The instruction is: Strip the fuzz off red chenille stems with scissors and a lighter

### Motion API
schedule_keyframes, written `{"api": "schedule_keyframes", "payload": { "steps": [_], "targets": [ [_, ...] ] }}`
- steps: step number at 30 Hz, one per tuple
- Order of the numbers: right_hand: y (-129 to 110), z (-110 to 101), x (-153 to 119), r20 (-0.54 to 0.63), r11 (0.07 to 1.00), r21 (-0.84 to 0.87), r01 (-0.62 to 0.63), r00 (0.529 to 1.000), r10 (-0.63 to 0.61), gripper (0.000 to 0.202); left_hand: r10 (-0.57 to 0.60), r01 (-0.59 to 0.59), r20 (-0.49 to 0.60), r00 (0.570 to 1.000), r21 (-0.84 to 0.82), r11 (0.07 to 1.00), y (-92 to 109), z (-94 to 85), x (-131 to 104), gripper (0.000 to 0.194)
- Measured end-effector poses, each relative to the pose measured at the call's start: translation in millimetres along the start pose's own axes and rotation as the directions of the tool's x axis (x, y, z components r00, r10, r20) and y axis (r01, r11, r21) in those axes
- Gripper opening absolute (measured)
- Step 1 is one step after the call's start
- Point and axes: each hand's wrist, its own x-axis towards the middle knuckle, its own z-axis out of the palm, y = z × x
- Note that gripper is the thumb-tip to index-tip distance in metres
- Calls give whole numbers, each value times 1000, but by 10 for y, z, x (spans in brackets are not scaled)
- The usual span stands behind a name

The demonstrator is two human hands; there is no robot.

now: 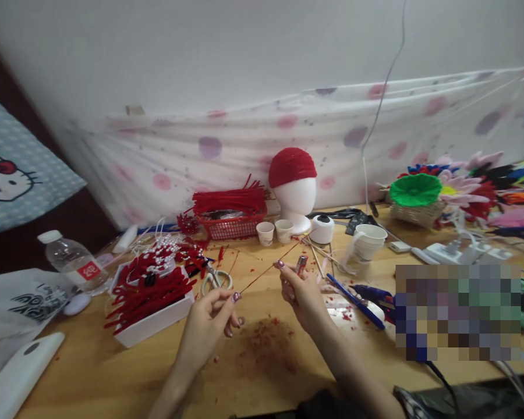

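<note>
A thin dark-red wire [258,279] runs slantwise between my two hands, above the table. My left hand [212,320] pinches its lower end between thumb and forefinger. At its upper part my right hand [301,294] pinches it, and a thin red length goes on past those fingers toward the back. A red lighter with a metal top [301,265] shows just behind my right hand; whether the curled fingers touch it I cannot tell. Scissors with pale handles [217,282] lie just beyond my left hand. Red fuzz and crumbs [273,343] are scattered on the tabletop below.
A white box [157,323] of red fuzzy stems stands left, near a water bottle [76,262]. Behind are a red basket [231,227], paper cups [265,233] and a white foam head [294,198] wearing a red cap. Right lie a blue pen [356,302] and power strip [445,253].
</note>
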Motion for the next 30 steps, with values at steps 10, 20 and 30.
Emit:
{"api": "schedule_keyframes", "payload": {
  "steps": [10,20,30],
  "targets": [
    [-34,-6,-38,-60,995,67,68,996,-64,38,-88,89,42,995,-19,996,-34,-307,-50,30],
    [-44,41,-71,-48,995,77,63,997,-60,40,-268,55,-129,955,-809,586,-99,-125,23,26],
    [68,62,-95,163,1000,-11,24,986,-22,37,100,-59,127,987,-293,954,17,414,370,27]
  ]
}}
